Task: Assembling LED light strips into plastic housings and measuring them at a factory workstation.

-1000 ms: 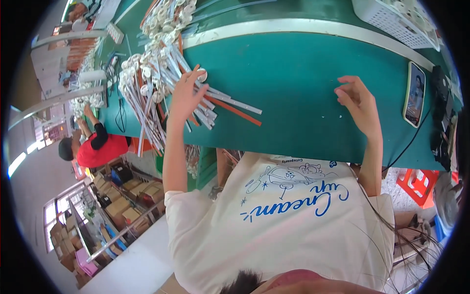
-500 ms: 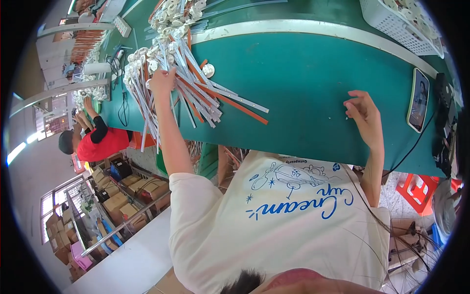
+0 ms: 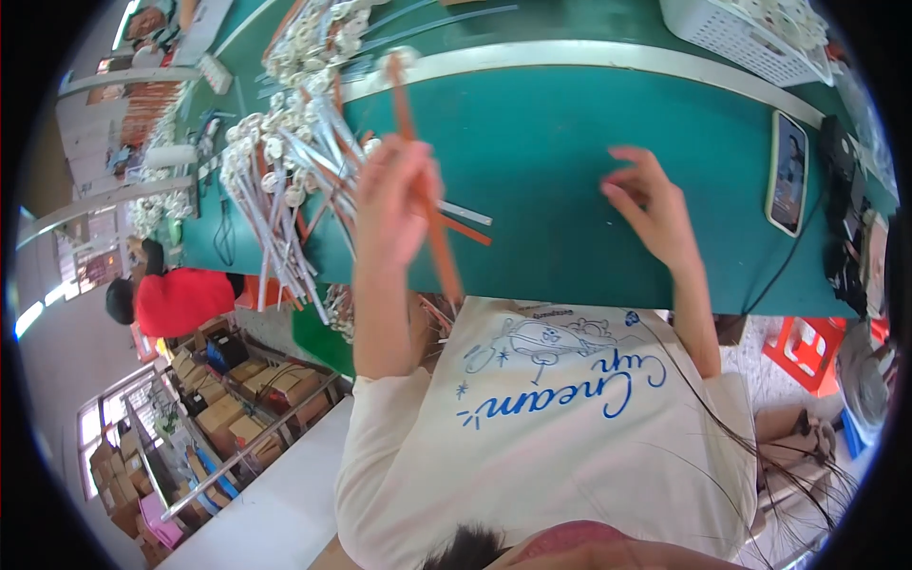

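Observation:
My left hand [image 3: 391, 204] is closed around an orange strip [image 3: 440, 255] with a round white disc [image 3: 400, 61] at its far end. The strip is held up over the table, slightly blurred by motion. Just left of this hand lies a heap of silver-grey and orange strips [image 3: 275, 228] with white discs. Another orange strip [image 3: 467, 232] and a silver one stick out to the right from behind the hand. Farther right, over the green table, my right hand [image 3: 651, 204] holds nothing; its thumb and bent fingers are apart.
A phone [image 3: 788, 173] lies at the right with a dark cable beside it. A white perforated basket [image 3: 741, 46] of white discs stands at the far right. A pale rail [image 3: 570, 59] crosses the green tabletop [image 3: 532, 142]. At the left, a person in red [image 3: 183, 302] sits at the table.
My left hand has drawn an orange strip with its white disc out of the heap, toward the right and nearer me. In the picture, my right hand has shifted left and stays open.

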A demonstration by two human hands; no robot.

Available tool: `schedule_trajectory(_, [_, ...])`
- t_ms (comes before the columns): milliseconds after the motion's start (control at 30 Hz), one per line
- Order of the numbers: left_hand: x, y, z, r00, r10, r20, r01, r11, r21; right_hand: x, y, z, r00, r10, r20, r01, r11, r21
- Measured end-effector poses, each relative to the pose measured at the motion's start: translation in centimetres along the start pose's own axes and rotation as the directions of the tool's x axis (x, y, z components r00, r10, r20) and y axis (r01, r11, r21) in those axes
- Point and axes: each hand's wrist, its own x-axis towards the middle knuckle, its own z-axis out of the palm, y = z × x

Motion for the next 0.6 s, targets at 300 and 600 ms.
schedule_trajectory(300, [-2.0, -10.8, 10.2, 0.807, -0.246, 0.537, 0.202, 0.969, 0.141, 5.1, -0.6, 1.0, 0.914, -0.204, -0.351, 0.209, 0.978, -0.025])
schedule_trajectory(600, [7.6, -10.8, 6.9, 0.761, 0.261, 0.594, -0.643, 0.429, 0.634, 0.0, 1.4, -5.6, 0.985, -0.040, -0.167, 0.093, 0.942, 0.322])
